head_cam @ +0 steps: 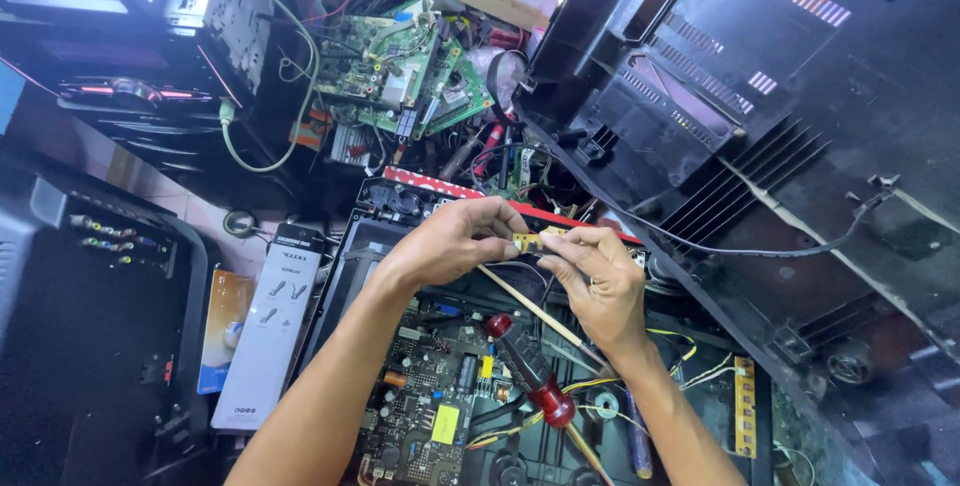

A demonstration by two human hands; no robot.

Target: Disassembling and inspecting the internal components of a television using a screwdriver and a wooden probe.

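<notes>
My left hand [452, 242] and my right hand [597, 281] meet above an opened television chassis. Between their fingertips they pinch a small yellow circuit part [528, 241]. A thin wooden stick [530, 309] runs diagonally down from under my left hand, passing beneath my right wrist. Below the hands lies a red-handled screwdriver [530, 378], resting on the dark main circuit board [430, 396] with its yellow sticker and capacitors.
A large black television back cover [780, 96] leans at the right. Green circuit boards [405, 71] and tangled wires pile up at the back. A white box [270, 326] and an orange packet [222, 326] lie at the left, beside a black set [90, 276].
</notes>
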